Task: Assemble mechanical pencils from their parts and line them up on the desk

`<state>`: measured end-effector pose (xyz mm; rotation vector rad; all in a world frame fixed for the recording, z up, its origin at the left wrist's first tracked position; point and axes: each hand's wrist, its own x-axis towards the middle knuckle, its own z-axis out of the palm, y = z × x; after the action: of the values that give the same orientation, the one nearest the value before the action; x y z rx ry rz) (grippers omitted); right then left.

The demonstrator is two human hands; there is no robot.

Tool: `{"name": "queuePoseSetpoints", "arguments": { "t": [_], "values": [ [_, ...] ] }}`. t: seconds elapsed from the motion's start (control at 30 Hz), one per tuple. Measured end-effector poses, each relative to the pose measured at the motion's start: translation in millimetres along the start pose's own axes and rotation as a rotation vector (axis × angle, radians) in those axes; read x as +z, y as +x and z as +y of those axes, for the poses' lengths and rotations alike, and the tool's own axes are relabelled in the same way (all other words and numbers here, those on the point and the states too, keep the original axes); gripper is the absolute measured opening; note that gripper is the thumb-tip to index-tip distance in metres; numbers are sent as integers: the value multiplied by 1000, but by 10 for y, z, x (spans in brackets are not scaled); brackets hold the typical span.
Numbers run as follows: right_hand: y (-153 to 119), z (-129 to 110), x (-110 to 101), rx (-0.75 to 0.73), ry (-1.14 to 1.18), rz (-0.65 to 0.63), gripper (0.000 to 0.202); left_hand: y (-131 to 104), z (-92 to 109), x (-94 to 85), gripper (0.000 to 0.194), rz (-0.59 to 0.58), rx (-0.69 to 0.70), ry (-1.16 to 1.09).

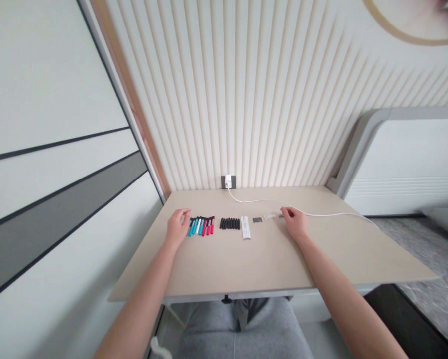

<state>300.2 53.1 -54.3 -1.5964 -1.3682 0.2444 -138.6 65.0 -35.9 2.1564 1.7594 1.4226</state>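
The desk (246, 269) carries a row of parts, sorted by kind, presumably for easy reach. The left hand (177, 229) and right hand (294, 222) flank it, loosely curled; I cannot tell whether either grips anything. A white cable (332, 215) passes just behind the right hand, a possible snag. Coloured pens (203, 227) lie beside the left; white rods (246, 228), black tubes (230, 223) and small grey pieces (257, 220) lie between.

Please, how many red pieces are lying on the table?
3 red pieces, side by side at the right end of the coloured row; the left hand may hide others.
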Motion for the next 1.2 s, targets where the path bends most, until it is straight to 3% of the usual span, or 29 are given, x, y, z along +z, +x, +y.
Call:
{"name": "queuePoseSetpoints", "arguments": {
  "t": [0.63, 0.83, 0.93, 1.03, 1.2],
  "values": [
    [6, -32, 2, 3, -6, -20, 52, -3, 14, 7, 27, -119, 33, 39],
    [0, -46, 0, 3, -6, -31, 53, -21, 252, -50, 20, -236, 196, 105],
    [-4, -47, -1, 3, -8, -37, 53, -55, 479, -48, 21, -333, 394, 236],
    [-3, -41, 4, 0, -12, -40, 51, -86, 652, -30, 22, -392, 502, 306],
    [1, -31, 15, -5, -17, -49, 48, -107, 716, -24, 21, -477, 576, 291]
  ]
}}
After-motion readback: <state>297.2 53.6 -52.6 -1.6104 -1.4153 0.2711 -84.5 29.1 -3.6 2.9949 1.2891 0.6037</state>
